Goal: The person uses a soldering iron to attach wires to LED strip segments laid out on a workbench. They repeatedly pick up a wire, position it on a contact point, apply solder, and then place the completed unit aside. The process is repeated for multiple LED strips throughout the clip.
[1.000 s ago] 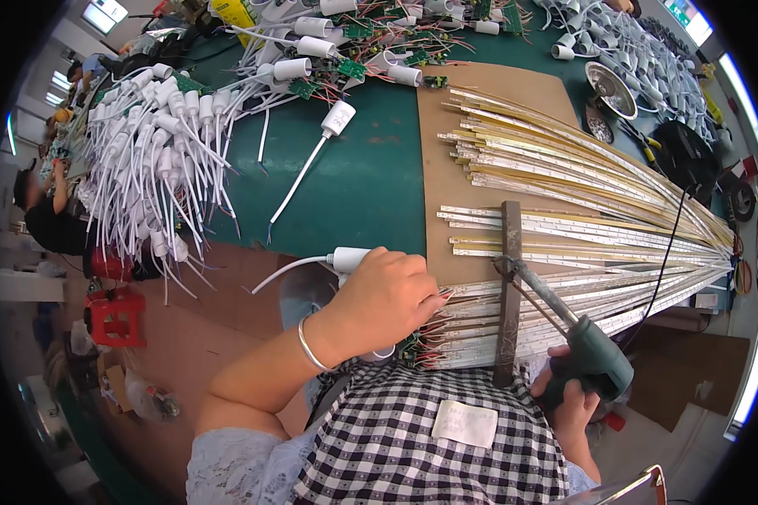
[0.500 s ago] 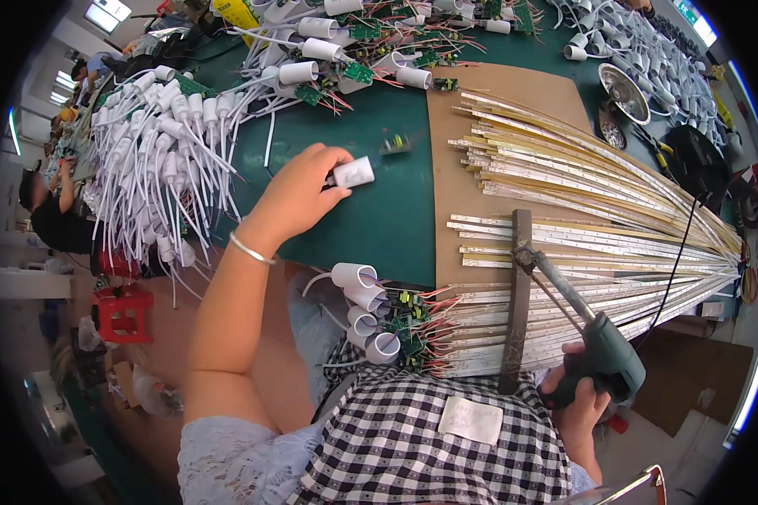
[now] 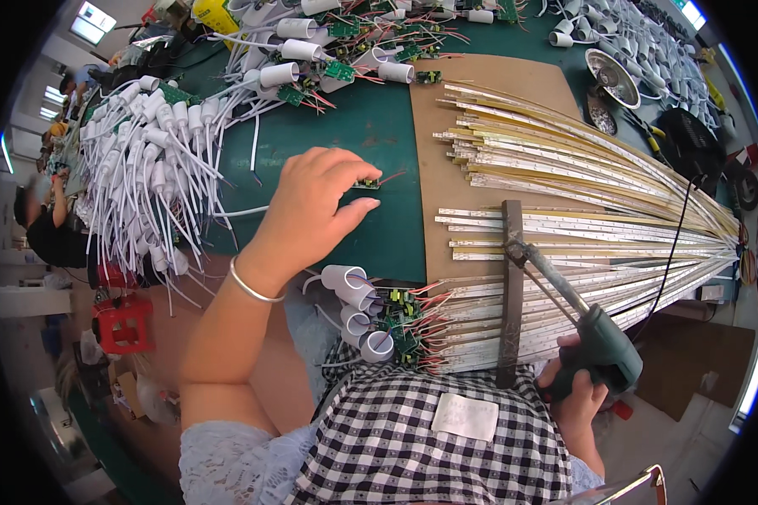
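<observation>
My left hand [image 3: 316,202] is over the green mat [image 3: 387,244], thumb and index finger apart. A small green circuit board [image 3: 367,183] with red wires lies at its fingertips. A white wire [image 3: 244,212] comes out from behind this hand; any white housing it joins is hidden. My right hand [image 3: 577,400] wraps round the handle of a dark green soldering gun [image 3: 608,349]. The gun's long metal barrel reaches an upright dark metal bar [image 3: 510,311]. Near my lap, several white cylindrical housings [image 3: 355,295] lie with boards attached, beside LED strips [image 3: 480,332].
White housings with wires [image 3: 156,143] are heaped at the left. More housings with boards [image 3: 299,50] lie at the back. LED strips [image 3: 547,151] fan over brown cardboard [image 3: 522,74]. A metal bowl [image 3: 612,77] and pliers [image 3: 648,139] are at the right. Another person [image 3: 55,223] sits far left.
The white housing that my left hand pinched is now out of sight behind the hand, and its fingers have parted. The board has come lower. My right hand still holds the soldering gun.
</observation>
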Motion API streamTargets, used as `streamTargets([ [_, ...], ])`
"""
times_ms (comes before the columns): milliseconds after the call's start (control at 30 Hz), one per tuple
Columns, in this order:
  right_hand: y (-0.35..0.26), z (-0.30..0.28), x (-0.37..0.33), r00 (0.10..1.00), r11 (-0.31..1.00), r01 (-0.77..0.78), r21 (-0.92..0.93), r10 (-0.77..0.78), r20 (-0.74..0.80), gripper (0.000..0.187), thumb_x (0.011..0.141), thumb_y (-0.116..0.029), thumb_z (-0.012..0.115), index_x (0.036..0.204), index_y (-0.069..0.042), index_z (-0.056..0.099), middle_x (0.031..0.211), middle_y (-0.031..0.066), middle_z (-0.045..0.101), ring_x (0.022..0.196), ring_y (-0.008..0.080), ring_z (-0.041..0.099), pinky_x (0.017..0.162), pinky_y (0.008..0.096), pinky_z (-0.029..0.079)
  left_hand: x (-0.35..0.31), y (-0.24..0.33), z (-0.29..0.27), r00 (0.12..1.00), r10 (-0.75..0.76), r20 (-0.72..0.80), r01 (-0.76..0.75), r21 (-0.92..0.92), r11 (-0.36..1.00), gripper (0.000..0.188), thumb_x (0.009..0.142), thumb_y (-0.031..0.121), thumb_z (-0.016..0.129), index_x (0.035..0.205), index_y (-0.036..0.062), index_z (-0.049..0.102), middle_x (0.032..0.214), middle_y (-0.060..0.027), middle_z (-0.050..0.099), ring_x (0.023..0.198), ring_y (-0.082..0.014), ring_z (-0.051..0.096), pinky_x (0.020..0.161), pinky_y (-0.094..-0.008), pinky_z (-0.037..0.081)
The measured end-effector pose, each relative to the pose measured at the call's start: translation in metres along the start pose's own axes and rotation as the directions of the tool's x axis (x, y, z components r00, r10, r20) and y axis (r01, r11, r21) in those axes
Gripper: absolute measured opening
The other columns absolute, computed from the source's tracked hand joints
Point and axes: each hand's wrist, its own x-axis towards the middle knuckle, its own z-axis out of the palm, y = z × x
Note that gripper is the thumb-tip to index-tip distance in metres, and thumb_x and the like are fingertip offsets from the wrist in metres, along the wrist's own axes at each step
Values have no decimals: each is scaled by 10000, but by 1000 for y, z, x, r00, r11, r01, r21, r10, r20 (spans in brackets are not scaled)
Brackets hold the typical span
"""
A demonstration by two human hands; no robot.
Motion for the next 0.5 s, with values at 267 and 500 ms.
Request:
streamTargets([
  [267,9,-22,0,987,992,-87,95,73,142,573,894,-323,628,1297,33,430,1167,192,582,638,200,626,545,289,517,17,9,42,985,-170,-27,170,-30,985,263,784,181,722,1015,105,621,948,-27,659,920,-237,596,922,-380,352],
  [500,8,-5,2,999,999,-50,10,50,11,623,880,-482,600,1161,63,488,631,108,585,455,109,494,394,212,357,10,-5,34,987,-150,-63,146,-60,987,344,739,97,737,1058,93,608,976,-53,636,910,-234,596,879,-380,410],
])
